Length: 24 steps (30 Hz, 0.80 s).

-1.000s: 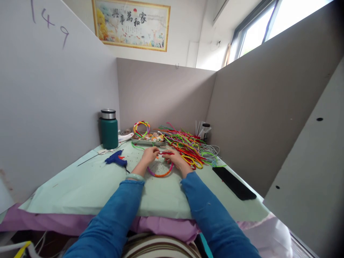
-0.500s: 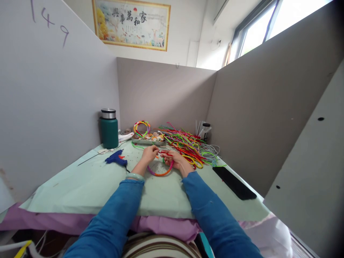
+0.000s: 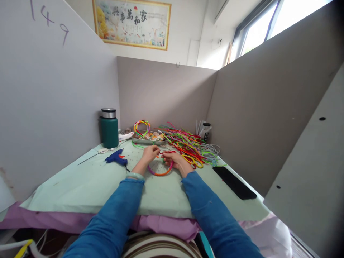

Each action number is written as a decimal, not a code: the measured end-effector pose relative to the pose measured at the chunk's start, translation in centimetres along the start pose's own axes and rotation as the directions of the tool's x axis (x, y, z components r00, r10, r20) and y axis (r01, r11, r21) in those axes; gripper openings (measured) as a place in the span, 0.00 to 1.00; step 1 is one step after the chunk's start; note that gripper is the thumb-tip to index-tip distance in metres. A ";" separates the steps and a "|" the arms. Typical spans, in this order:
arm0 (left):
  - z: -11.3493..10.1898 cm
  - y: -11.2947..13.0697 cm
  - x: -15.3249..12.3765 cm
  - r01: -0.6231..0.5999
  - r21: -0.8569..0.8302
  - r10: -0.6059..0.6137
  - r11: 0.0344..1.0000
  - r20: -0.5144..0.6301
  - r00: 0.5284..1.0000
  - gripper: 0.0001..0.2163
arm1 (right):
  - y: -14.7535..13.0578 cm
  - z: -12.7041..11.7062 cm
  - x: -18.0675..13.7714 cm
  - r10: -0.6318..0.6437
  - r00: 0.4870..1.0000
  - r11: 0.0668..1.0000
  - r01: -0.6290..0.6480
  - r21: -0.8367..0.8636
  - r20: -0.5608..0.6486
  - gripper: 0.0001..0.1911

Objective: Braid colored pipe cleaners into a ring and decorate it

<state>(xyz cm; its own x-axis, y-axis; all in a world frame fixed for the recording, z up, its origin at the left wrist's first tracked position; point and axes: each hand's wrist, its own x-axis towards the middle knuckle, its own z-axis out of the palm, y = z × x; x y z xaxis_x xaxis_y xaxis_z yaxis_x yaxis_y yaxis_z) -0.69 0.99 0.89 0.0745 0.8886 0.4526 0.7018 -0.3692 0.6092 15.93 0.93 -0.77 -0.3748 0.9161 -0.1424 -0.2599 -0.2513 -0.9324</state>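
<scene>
A ring wrapped in purple, orange and pink pipe cleaner hangs just above the table, its far side hidden by my fingers. My right hand is closed around the ring's right side. A red pipe cleaner runs along the top of that hand toward my left. With fingertips pinched together, my left hand is at the red pipe cleaner's left end. A bit of green shows on the ring near my right fingertips.
A blue glue gun lies left of my hands, near a green bottle. Behind are a metal tray, a multicoloured ring and a heap of pipe cleaners. A black phone-like slab lies right. Partition walls enclose the table.
The red pipe cleaner has shifted slightly and now arches over my right fingers. Both hands and the ring stay in nearly the same place.
</scene>
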 end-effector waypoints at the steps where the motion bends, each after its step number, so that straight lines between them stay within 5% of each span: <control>1: 0.0 0.0 0.0 0.001 -0.003 -0.001 1.000 -0.004 1.000 0.10 | 0.0 -0.1 0.1 -0.007 1.000 1.000 0.007 0.007 -0.002 0.04; 9: 0.0 0.5 -0.2 0.001 -0.185 0.013 0.983 0.073 0.997 0.10 | -0.2 -1.1 1.2 -0.081 0.993 0.994 0.086 0.060 -0.081 0.03; 17: -0.3 1.5 -1.0 0.022 -0.346 0.112 0.938 0.362 0.926 0.15 | -1.0 -2.4 0.9 -0.158 0.983 0.982 0.166 0.089 -0.095 0.01; 24: -0.1 1.1 -1.0 0.031 -0.368 0.116 0.929 0.371 0.921 0.13 | -1.2 -2.0 0.6 -0.222 0.963 0.975 0.221 -0.023 -0.150 0.04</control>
<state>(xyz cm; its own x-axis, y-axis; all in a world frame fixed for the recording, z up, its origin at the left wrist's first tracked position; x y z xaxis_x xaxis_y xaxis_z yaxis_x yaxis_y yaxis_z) -0.05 -0.35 1.19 0.4132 0.8768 0.2458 0.3938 -0.4154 0.8200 17.83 2.38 -0.45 -0.1698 0.9853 0.0195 -0.3155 -0.0357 -0.9483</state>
